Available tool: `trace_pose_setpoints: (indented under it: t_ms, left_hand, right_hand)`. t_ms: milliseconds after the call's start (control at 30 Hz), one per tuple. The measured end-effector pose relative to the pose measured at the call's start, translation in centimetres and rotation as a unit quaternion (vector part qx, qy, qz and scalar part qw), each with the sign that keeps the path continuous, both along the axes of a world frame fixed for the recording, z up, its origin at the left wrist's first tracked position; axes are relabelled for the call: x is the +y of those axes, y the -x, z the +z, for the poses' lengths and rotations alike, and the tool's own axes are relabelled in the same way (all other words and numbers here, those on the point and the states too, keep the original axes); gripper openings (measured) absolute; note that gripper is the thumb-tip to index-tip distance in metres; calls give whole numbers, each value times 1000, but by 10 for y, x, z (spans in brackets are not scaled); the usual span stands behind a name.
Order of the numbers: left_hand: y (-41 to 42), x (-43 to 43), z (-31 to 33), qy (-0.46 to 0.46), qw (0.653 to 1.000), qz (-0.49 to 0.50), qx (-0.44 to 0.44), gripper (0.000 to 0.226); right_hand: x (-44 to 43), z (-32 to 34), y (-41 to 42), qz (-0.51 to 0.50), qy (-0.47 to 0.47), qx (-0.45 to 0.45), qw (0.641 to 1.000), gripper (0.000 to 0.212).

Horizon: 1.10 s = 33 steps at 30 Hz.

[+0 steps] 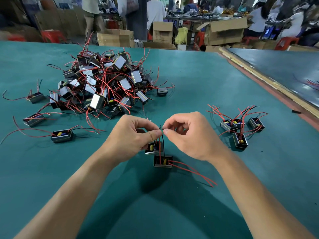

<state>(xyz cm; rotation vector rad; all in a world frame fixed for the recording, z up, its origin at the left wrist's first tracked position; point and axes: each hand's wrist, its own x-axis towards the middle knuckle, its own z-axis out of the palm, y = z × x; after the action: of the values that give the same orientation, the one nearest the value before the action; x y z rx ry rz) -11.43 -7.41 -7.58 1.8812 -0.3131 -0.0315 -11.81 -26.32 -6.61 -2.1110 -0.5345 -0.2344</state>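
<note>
My left hand (133,135) and my right hand (188,133) meet above the green table (198,83), both pinching the joined wire ends (161,129) between thumb and forefinger. Red and black wires run down from the pinch to two small black box modules. One module (151,148) hangs tilted under my left hand, partly hidden by it. The other module (163,161) lies just below with red leads (195,172) trailing right.
A big heap of the same wired modules (103,83) fills the table's far left, with loose ones (62,135) scattered around it. A small group of modules (240,128) lies at the right. A wooden strip (269,83) edges the table. Cardboard boxes and people stand beyond.
</note>
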Motion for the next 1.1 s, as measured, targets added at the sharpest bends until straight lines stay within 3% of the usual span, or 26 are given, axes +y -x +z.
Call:
trace_pose_setpoints:
  t_ms: [367, 533, 733, 1100]
  left_hand:
    - [-2, -1, -1, -14, 1000, 2, 7, 11]
    - [-2, -1, -2, -12, 1000, 11, 3, 15]
    - [3, -1, 1, -11, 999, -41, -11, 14]
    - [0, 2, -1, -16, 999, -43, 9, 7]
  right_hand:
    - [3, 1, 3, 44, -27, 6, 999, 13]
    - [-5, 3, -1, 13, -58, 11, 998, 8]
    - [0, 1, 1, 32, -13, 15, 999, 8]
    - [-3, 4, -2, 20, -46, 61, 997, 20]
